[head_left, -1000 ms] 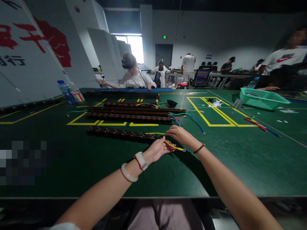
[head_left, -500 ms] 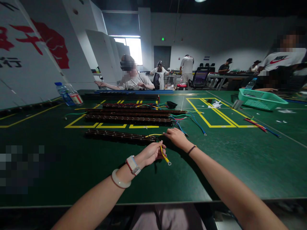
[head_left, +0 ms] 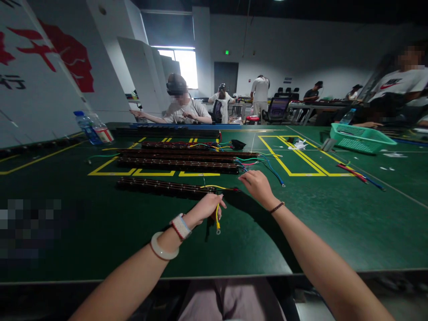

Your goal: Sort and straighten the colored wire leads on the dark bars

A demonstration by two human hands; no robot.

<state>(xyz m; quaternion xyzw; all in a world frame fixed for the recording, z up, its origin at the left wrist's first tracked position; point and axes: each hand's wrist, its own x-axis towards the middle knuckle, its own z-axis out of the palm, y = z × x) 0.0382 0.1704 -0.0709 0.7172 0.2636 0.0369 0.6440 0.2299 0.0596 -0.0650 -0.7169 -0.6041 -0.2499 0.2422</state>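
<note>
Head view shows the left hand (head_left: 207, 206) with its grip closed on a yellow wire (head_left: 217, 217). The fingers are pinched around the wire, and its short end with a small metal ring hangs straight down toward 6 o'clock, just over the desk (head_left: 100, 232). From the grip the wire runs toward 12 o'clock to the right end of the nearest long dark strip (head_left: 160, 186). A moment ago both hands held this wire stretched between them; now the right hand (head_left: 257, 185) has let it go and has moved toward 1 o'clock. Its grip is loosely apart and, as far as I can see, it holds nothing. So only the left hand carries the wire now, and the right one is close to the loose coloured wires (head_left: 264, 162) beside the further strips (head_left: 180, 164). At 12 o'clock the strips are tightly side by side inside yellow tape lines (head_left: 290, 167). The near edge of the desk is at 6 o'clock, under the forearms. At 3 o'clock the green surface is wide and bare, up to some red and blue wires (head_left: 361, 176) and a green basket (head_left: 359, 138). At 10 o'clock, a water bottle (head_left: 87, 128) lies well apart.
</note>
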